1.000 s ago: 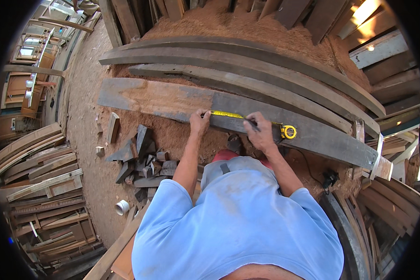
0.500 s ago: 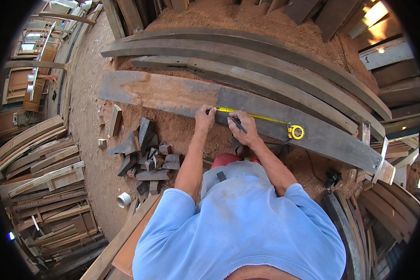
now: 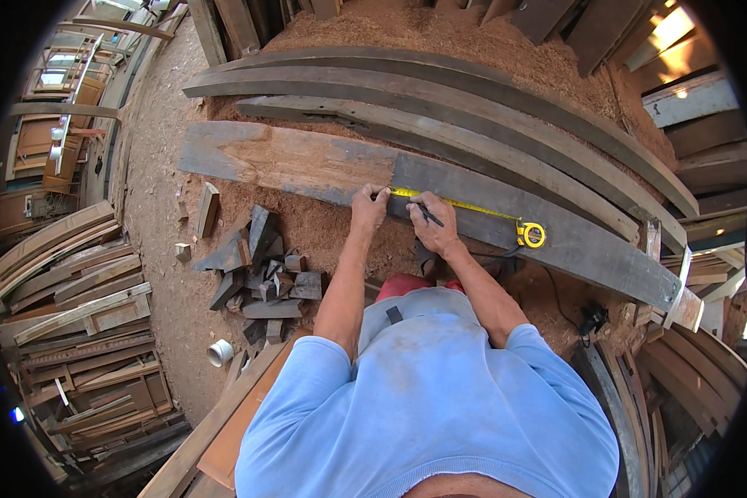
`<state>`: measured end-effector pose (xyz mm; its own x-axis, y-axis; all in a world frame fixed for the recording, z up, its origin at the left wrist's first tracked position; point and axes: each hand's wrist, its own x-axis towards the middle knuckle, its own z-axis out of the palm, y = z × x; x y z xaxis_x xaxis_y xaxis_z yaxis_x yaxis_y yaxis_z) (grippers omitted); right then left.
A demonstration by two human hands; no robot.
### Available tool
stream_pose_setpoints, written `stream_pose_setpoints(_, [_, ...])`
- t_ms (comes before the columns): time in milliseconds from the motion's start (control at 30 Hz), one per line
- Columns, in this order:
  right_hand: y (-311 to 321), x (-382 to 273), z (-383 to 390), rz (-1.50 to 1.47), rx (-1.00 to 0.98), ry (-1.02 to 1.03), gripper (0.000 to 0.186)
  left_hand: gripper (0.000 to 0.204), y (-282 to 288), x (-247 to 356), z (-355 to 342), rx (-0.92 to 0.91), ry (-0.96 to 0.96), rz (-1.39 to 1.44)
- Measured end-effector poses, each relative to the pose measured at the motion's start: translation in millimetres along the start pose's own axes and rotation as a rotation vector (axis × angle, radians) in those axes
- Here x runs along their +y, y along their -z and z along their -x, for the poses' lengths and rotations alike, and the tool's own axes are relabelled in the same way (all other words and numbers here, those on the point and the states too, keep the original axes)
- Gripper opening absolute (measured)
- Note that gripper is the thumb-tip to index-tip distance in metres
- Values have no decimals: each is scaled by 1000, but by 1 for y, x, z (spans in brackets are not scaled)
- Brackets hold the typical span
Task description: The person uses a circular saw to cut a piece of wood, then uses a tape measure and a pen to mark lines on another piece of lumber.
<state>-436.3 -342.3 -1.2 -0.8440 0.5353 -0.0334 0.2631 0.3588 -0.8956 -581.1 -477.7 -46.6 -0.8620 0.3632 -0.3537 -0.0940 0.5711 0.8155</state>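
Note:
A long dark wooden plank (image 3: 589,241) lies across in front of me, paler and dusted with sawdust at its left part. Along it runs the yellow blade of a tape measure (image 3: 533,236), whose round yellow case rests on the plank to the right. My left hand (image 3: 369,209) pinches the blade's free end at the plank's near edge. Just right of it, my right hand (image 3: 434,224) is closed around a dark pen-like marking tool (image 3: 431,216), its fingers over the plank beside the blade. The tool's tip is hard to make out.
Several long timbers (image 3: 440,93) lie beyond the plank on sawdust. Dark wood offcuts (image 3: 274,286) are heaped at the near left, with a white cup-like piece (image 3: 220,353) below them. A black corded tool (image 3: 591,319) sits at right. Stacked boards (image 3: 100,290) line the left.
My right hand has turned slightly, and the marking tool in it lies at a changed angle. My left hand stays on the tape's end. The whole view has shifted a little.

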Motion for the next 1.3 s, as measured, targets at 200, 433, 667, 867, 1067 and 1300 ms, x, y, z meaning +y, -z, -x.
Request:
stream_pose_setpoints(200, [-1,0,0,5,4,-21,29,25,-1,-1,0,-11,8,21])
stream_pose_setpoints(433, [-2,1,1,-4,8,-16,31,24,0,-1,1,-15,6,27])
stream_pose_setpoints(667, [1,1,2,-31,5,1,31,24,1,2,2,-30,17,44])
stream_pose_setpoints(867, [3,2,2,-36,-2,4,31,23,2,7,5,-25,11,26])
stream_pose_setpoints(1067, [3,5,2,-28,-2,24,31,22,3,15,9,-14,11,24])
stream_pose_setpoints(1300, [1,6,3,-17,4,20,30,20,5,16,11,-28,8,28])
